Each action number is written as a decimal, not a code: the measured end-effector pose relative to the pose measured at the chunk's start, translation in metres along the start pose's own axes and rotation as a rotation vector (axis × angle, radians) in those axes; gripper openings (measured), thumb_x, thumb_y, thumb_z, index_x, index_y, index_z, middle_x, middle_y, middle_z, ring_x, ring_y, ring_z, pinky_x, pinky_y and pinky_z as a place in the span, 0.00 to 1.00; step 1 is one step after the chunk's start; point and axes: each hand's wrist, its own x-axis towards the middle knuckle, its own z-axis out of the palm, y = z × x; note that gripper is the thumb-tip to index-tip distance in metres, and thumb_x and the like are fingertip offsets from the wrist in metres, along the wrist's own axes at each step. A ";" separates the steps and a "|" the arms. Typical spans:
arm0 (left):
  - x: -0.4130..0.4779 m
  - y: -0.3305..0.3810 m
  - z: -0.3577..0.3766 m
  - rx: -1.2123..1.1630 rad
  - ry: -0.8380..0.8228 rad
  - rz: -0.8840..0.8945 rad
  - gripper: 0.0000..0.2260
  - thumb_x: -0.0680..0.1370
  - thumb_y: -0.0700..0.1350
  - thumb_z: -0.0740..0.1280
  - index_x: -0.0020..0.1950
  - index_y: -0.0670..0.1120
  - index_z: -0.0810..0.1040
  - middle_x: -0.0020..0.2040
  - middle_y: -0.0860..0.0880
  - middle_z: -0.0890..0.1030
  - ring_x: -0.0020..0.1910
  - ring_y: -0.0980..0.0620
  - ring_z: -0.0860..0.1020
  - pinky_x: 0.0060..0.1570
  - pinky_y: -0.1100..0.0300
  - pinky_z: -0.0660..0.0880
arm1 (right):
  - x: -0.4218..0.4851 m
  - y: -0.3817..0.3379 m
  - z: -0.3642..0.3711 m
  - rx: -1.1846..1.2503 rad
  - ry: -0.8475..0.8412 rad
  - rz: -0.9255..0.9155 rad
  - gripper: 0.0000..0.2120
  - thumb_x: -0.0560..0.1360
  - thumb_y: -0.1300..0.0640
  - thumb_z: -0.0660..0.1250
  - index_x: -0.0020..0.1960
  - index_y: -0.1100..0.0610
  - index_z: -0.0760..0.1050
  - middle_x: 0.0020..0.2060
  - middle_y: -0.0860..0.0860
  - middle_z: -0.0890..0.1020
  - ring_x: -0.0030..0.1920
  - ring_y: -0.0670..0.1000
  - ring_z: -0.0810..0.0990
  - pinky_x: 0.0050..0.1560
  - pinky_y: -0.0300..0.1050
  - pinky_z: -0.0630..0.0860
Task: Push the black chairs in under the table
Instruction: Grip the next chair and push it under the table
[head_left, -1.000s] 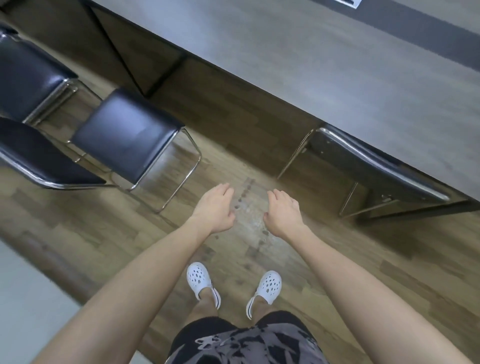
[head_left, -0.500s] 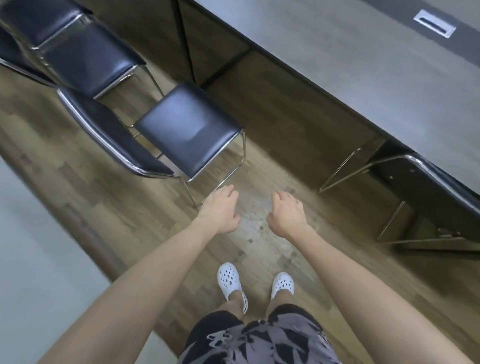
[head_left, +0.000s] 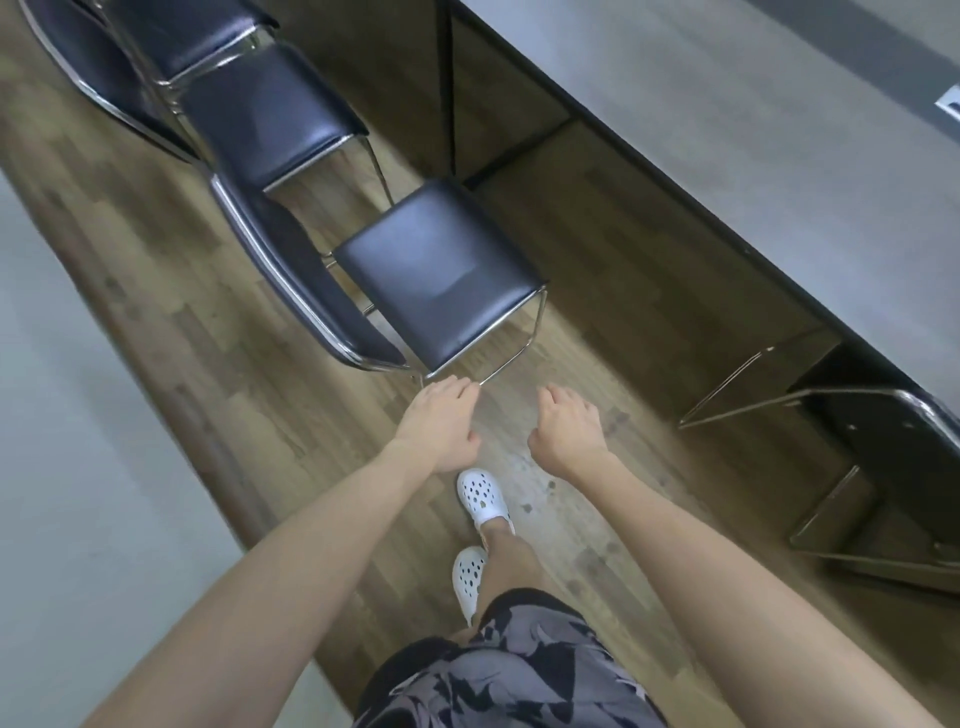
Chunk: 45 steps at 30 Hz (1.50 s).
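Head view: the left hand (head_left: 441, 423) reaches forward with its fingers (head_left: 457, 389) straight, close together and holding nothing. Their tips fall at the chrome floor rail of the nearest black chair (head_left: 441, 275); whether they touch it I cannot tell. The right hand (head_left: 569, 428) hangs just beside it at 3 o'clock, fingers loosely curled around nothing.

The nearest black chair stands at 12 o'clock from the hands, out on the wooden floor (head_left: 182, 322), seat toward the counter (head_left: 753, 130) and backrest at its 9 o'clock side. Two more black chairs sit in a row beyond it toward 11 o'clock: the second chair (head_left: 270, 114) and, partly cut off by the frame edge, the third chair (head_left: 192, 31). All three stand clear of the counter edge.

The counter runs diagonally from 12 to 4 o'clock. Its dark leg frame (head_left: 449, 104) stands just past the nearest seat's far corner. At 3 o'clock a tucked chair (head_left: 893, 441) sits with its seat under the counter.

Below the hands are two white clogs (head_left: 480, 496) and patterned shorts (head_left: 509, 670). A grey floor strip (head_left: 62, 415) borders the wood at 9 o'clock.
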 end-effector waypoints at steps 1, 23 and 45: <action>0.001 -0.002 -0.002 -0.005 0.008 0.002 0.25 0.73 0.49 0.64 0.69 0.42 0.67 0.67 0.46 0.72 0.69 0.46 0.67 0.70 0.54 0.62 | 0.003 -0.002 -0.001 0.002 -0.003 -0.003 0.17 0.73 0.57 0.61 0.62 0.58 0.68 0.62 0.53 0.72 0.65 0.56 0.68 0.62 0.51 0.64; 0.079 -0.146 -0.064 -0.047 -0.019 -0.185 0.18 0.74 0.48 0.62 0.63 0.43 0.73 0.62 0.47 0.75 0.64 0.47 0.71 0.67 0.56 0.66 | 0.159 -0.100 -0.036 -0.048 -0.082 -0.167 0.14 0.72 0.59 0.60 0.58 0.55 0.68 0.58 0.51 0.73 0.63 0.54 0.70 0.62 0.48 0.65; 0.083 -0.359 -0.114 0.110 -0.148 0.222 0.29 0.74 0.48 0.62 0.75 0.43 0.64 0.76 0.46 0.63 0.76 0.48 0.59 0.75 0.55 0.56 | 0.193 -0.286 -0.023 0.120 0.008 0.251 0.15 0.80 0.48 0.54 0.56 0.58 0.71 0.57 0.54 0.76 0.61 0.57 0.72 0.59 0.50 0.66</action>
